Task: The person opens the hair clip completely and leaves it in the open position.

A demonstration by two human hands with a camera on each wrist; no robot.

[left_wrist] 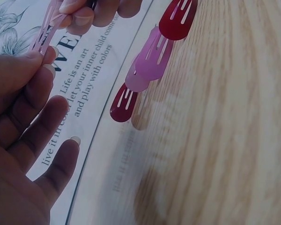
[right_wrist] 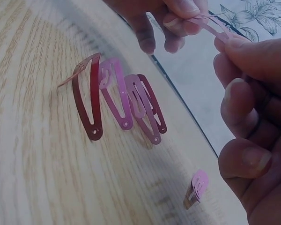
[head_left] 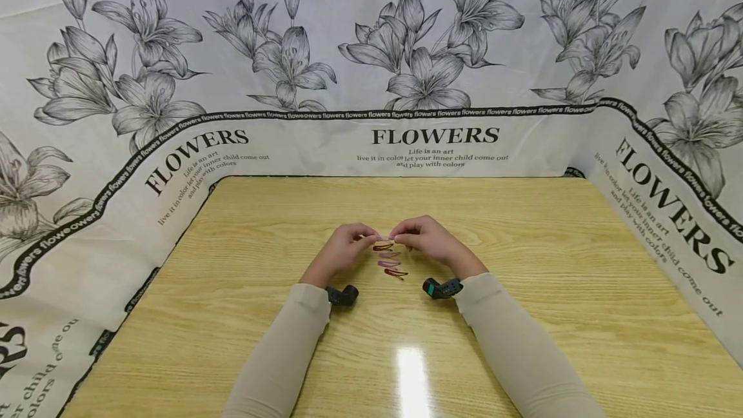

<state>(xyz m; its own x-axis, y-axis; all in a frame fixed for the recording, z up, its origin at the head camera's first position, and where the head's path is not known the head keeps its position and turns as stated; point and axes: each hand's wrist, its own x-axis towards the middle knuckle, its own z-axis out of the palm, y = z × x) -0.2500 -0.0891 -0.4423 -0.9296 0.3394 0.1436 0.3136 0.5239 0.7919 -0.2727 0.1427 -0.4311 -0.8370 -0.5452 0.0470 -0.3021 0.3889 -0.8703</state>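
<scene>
Both hands meet over the table, pinching a light pink snap hair clip [head_left: 385, 238] between them. My left hand [head_left: 345, 250] grips one end with thumb and index finger; in the left wrist view its other fingers [left_wrist: 61, 164] are spread. At the opposite end, my right hand [head_left: 432, 242] pinches the clip [right_wrist: 210, 27]. Just below the hands lies a column of snap clips: a dark red one [head_left: 383, 248], a pale pink one [head_left: 390, 255], a brighter pink one [head_left: 387, 264] and a red one [head_left: 396, 273] nearest me. Their frames look sprung apart in the right wrist view.
Another pink clip [right_wrist: 200, 185] lies apart from the column, near the right hand. The wooden table [head_left: 232, 340] is bordered by white flower-printed cloth [head_left: 313, 147] at the back and sides. Dark wrist cameras [head_left: 344, 295] sit on both wrists.
</scene>
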